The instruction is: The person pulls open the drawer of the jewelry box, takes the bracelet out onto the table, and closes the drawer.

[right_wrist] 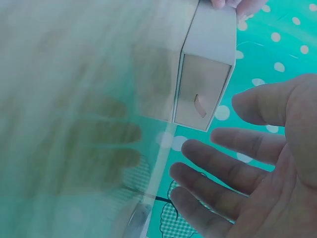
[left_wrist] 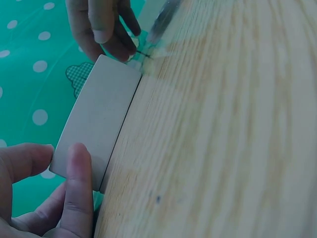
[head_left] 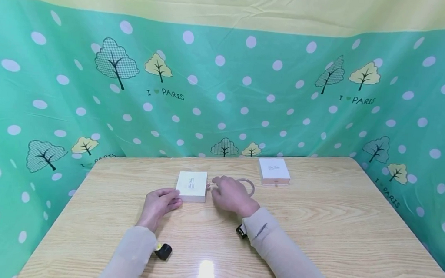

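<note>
White and seemingly stiff card, the box [head_left: 191, 184] lies on the table [head_left: 317, 233] between left hand [head_left: 159, 203] and right hand [head_left: 231, 195], probably light but easily dented. The left pinches its near-left corner; the right, fingers extended and empty, faces the small tab [right_wrist: 200, 106], likely the best handhold

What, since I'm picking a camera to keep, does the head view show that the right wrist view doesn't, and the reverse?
Only the head view shows the second white box at the back right, the lettering on the nearer drawer box, and the cloth's yellow top band.

Only the right wrist view shows the drawer front face-on and the right hand's palm side.

Both show the nearer drawer box, its pink pull tab, the right hand, some of the left hand, the wooden tabletop and green polka-dot cloth.
</note>
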Tool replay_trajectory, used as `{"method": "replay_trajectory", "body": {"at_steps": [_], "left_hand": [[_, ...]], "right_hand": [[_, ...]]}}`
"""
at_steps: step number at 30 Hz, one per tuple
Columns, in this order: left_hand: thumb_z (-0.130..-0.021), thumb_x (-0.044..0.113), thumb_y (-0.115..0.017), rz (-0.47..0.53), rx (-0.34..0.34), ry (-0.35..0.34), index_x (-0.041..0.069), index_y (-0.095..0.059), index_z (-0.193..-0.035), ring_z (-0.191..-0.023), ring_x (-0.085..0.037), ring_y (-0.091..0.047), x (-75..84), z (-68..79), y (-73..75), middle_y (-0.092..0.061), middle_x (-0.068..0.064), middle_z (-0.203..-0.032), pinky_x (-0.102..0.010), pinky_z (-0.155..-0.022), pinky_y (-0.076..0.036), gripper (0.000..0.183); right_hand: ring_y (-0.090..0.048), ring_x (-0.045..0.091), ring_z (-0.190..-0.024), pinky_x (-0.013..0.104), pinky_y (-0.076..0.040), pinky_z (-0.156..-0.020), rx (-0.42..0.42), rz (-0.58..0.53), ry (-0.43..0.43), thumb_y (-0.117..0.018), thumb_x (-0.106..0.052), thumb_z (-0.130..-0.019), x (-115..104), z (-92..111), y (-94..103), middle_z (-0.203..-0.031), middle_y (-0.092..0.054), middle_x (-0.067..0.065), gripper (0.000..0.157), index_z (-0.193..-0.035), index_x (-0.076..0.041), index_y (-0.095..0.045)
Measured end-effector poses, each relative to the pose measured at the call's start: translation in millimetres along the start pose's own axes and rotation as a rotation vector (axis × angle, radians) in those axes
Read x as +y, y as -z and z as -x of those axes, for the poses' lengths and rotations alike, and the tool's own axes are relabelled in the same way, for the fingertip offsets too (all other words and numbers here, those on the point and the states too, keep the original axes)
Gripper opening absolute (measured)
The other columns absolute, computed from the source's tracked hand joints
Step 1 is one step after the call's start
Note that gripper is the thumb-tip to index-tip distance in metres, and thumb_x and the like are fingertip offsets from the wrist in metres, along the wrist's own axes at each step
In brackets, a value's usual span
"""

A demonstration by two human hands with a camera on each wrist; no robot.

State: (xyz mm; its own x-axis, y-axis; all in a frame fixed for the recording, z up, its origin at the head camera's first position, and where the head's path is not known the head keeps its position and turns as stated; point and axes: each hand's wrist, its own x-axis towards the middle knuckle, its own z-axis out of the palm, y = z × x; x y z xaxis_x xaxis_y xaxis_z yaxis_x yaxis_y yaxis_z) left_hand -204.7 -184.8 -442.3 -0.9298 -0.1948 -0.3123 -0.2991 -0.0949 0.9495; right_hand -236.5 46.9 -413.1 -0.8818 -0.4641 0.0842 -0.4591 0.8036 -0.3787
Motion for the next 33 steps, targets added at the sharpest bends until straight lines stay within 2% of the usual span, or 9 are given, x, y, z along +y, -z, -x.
{"method": "replay_trajectory", "body": {"at_steps": [5, 10, 14, 18, 22, 33], "left_hand": [[-0.09, 0.008, -0.065, -0.001, 0.006, -0.001, -0.007, -0.056, -0.118, -0.083, -0.019, -0.069, 0.7, -0.7, 0.9, -0.066, -0.016, -0.098, -0.031, -0.08, -0.059, 0.033], [-0.089, 0.009, -0.066, 0.0, 0.004, -0.005, -0.007, -0.055, -0.118, -0.082, -0.019, -0.069, 1.5, -0.5, 0.9, -0.066, -0.017, -0.099, -0.03, -0.079, -0.06, 0.034], [-0.089, 0.008, -0.066, 0.006, 0.001, -0.001, -0.007, -0.055, -0.118, -0.083, -0.02, -0.069, 1.4, -0.5, 0.2, -0.066, -0.017, -0.098, -0.031, -0.08, -0.06, 0.034], [-0.089, 0.007, -0.067, 0.014, -0.006, -0.001, -0.007, -0.055, -0.117, -0.083, -0.02, -0.069, 1.6, -0.6, -1.1, -0.066, -0.016, -0.096, -0.032, -0.081, -0.059, 0.034], [-0.088, 0.007, -0.067, 0.016, -0.007, -0.006, -0.008, -0.054, -0.117, -0.082, -0.02, -0.069, 2.6, -0.1, -2.2, -0.066, -0.016, -0.095, -0.032, -0.081, -0.059, 0.036], [-0.087, 0.006, -0.069, 0.019, 0.003, 0.001, -0.008, -0.053, -0.117, -0.081, -0.018, -0.069, 1.2, 0.0, -1.8, -0.066, -0.016, -0.096, -0.03, -0.081, -0.059, 0.036]], "right_hand": [[-0.055, 0.025, -0.116, 0.043, -0.048, -0.099, 0.017, -0.09, -0.055, -0.053, -0.035, -0.096, -2.7, -7.7, 0.6, -0.127, -0.059, 0.01, 0.044, -0.131, -0.008, -0.055], [-0.055, 0.025, -0.114, 0.042, -0.048, -0.1, 0.029, -0.174, -0.084, -0.053, -0.04, -0.095, -5.3, -17.7, -1.5, -0.128, -0.056, 0.012, 0.052, -0.135, -0.007, -0.051], [-0.054, 0.026, -0.116, 0.042, -0.047, -0.102, 0.046, -0.192, -0.096, -0.054, -0.04, -0.095, -5.0, -25.9, -6.3, -0.129, -0.055, 0.013, 0.055, -0.138, -0.006, -0.047], [-0.046, 0.028, -0.128, 0.041, -0.039, -0.109, 0.047, -0.227, -0.096, -0.055, -0.038, -0.095, -2.8, -32.2, -10.9, -0.139, -0.049, 0.014, 0.058, -0.141, -0.006, -0.043], [-0.041, 0.028, -0.132, 0.042, -0.035, -0.112, 0.036, -0.285, -0.083, -0.058, -0.033, -0.094, -1.6, -35.4, -11.8, -0.143, -0.045, 0.013, 0.058, -0.142, -0.005, -0.041], [-0.052, 0.024, -0.121, 0.039, -0.043, -0.106, -0.037, -0.264, -0.087, -0.059, -0.032, -0.094, -3.3, -38.2, -14.6, -0.129, -0.057, 0.01, 0.055, -0.141, -0.009, -0.044]]}}
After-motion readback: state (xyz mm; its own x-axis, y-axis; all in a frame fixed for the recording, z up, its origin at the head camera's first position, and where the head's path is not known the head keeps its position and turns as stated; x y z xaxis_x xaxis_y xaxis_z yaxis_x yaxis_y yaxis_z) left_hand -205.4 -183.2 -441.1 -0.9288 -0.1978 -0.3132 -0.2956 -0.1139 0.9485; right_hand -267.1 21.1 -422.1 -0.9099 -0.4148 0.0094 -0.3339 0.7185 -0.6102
